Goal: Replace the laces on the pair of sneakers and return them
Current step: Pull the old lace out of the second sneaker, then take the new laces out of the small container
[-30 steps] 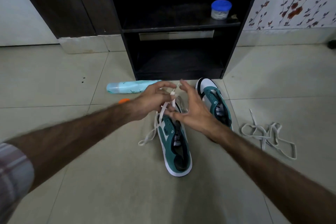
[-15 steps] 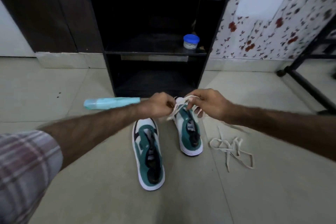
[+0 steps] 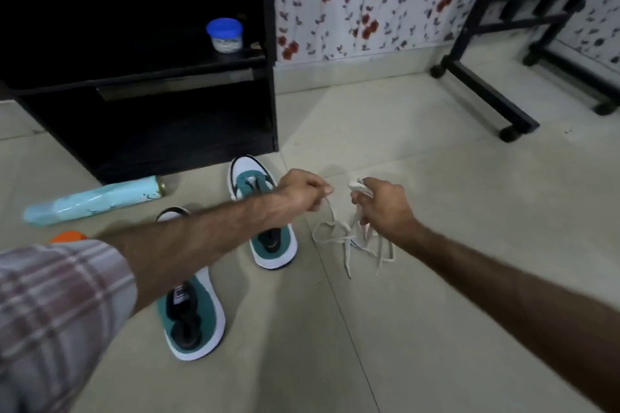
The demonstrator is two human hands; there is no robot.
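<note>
**Head view: laces out, relacing still ahead**

Nearest, one green sneaker [image 3: 193, 318] lies unlaced; beyond it, left of the fingers, its mate [image 3: 261, 211]. Left hand [image 3: 302, 193] and right hand [image 3: 382, 204] pinch white laces [image 3: 352, 238], loops trailing below the fingers. Judged barely begun.

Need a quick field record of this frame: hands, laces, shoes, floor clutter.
left hand: fist pinching a white lace strand
right hand: gripping a bunch of white lace
lace in hands: off the shoes, strands hang down
lace on floor: loose tangle under the hands; cannot tell where the held lace ends
far sneaker: teal and white, on the floor, partly behind the left forearm
near sneaker: teal and white, no lace visible
floor clutter: light blue bottle lying on its side; orange object
shelf: blue-lidded jar
</note>
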